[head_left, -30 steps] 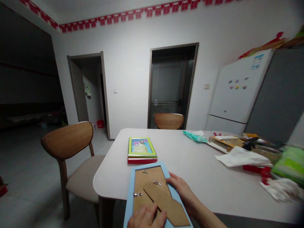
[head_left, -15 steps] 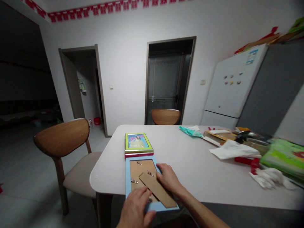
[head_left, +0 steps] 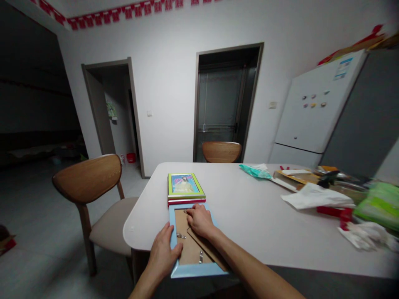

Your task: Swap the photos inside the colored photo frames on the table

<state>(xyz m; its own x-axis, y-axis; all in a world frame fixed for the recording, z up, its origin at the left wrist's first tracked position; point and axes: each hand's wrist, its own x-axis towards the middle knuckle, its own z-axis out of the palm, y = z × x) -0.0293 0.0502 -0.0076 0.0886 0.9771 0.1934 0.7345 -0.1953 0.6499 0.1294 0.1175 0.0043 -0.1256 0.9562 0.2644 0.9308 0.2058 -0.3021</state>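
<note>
A light blue picture frame (head_left: pixel 190 272) lies face down near the table's front edge. Its brown backing board (head_left: pixel 190 251) shows several metal turn clips, with one clip (head_left: pixel 201 257) at the lower end and another clip (head_left: pixel 181 236) on the left. My left hand (head_left: pixel 162 252) grips the frame's left side, thumb over the top and fingers along the outer edge. At the far end of the backing, my right hand (head_left: pixel 201 221) has its fingers closed on the top clip. Beneath my right wrist, the brown stand leg (head_left: pixel 207 247) is partly hidden.
Beyond the blue frame, a green picture frame (head_left: pixel 186 194) is stacked on a red one (head_left: pixel 187 202). White paper (head_left: pixel 318 196), a teal packet (head_left: pixel 255 171), a green package (head_left: pixel 378 207) and crumpled white gloves or cloth (head_left: pixel 366 235) lie on the right. A wooden chair (head_left: pixel 90 178) stands left.
My right hand has moved from the frame's right side to the top clip. My left hand has shifted from the lower part of the backing to the left edge. The lower clip is now uncovered.
</note>
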